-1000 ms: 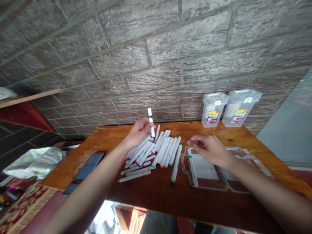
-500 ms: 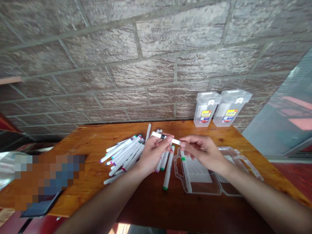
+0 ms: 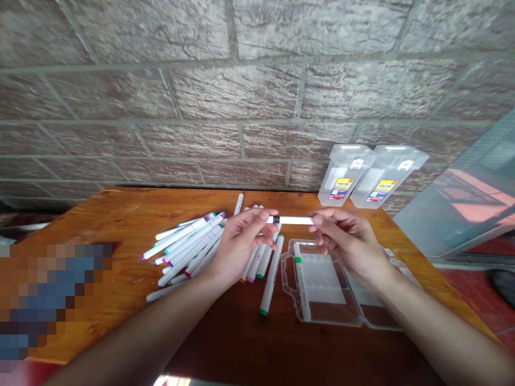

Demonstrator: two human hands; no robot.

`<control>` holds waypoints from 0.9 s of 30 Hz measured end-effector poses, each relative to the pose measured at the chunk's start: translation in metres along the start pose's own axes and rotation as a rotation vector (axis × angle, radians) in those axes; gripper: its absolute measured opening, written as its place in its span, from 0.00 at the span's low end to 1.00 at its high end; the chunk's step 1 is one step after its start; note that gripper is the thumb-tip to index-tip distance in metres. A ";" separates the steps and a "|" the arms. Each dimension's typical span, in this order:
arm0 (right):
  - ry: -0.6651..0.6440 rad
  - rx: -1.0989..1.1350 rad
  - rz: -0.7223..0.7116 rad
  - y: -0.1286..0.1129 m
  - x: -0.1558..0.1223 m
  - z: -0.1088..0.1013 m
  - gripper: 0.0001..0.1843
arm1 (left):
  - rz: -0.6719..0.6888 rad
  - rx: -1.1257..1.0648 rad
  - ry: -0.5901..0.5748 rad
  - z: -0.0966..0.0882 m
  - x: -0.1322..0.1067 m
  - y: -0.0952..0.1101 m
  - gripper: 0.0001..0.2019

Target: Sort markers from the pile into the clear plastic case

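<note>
Both hands hold one white marker with a black band level above the wooden table. My left hand pinches its left end and my right hand pinches its right end. Below and left of my left hand lies a pile of several white markers with coloured caps. Under my right hand sits an open clear plastic case with one green-banded marker lying in its left side. Another green-tipped marker lies on the table just left of the case.
Two closed clear plastic boxes with yellow labels stand at the back right against the brick wall. A pixelated patch covers the table's left front. A glass panel is at the right.
My left hand lifted a marker from the pile, carried it right, and my right hand took its other end. The marker now lies level between both hands. The view shifted left and closer.
</note>
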State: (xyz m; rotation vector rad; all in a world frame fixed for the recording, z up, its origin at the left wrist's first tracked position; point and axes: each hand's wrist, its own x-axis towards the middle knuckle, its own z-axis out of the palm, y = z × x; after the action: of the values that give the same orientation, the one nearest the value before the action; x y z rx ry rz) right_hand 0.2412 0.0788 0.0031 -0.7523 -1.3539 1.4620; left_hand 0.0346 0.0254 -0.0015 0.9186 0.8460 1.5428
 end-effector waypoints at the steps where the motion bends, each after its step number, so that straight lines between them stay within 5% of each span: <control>1: -0.002 -0.007 -0.014 0.000 0.000 -0.001 0.12 | -0.004 -0.007 0.009 0.000 0.000 0.001 0.16; 27: -0.001 -0.186 -0.078 0.000 -0.002 -0.004 0.14 | 0.059 0.125 0.046 -0.004 0.005 -0.004 0.15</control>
State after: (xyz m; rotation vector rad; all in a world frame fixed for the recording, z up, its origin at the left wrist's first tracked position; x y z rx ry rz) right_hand 0.2458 0.0785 0.0017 -0.8077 -1.5185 1.2880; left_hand 0.0318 0.0308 -0.0063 1.0094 0.9638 1.5811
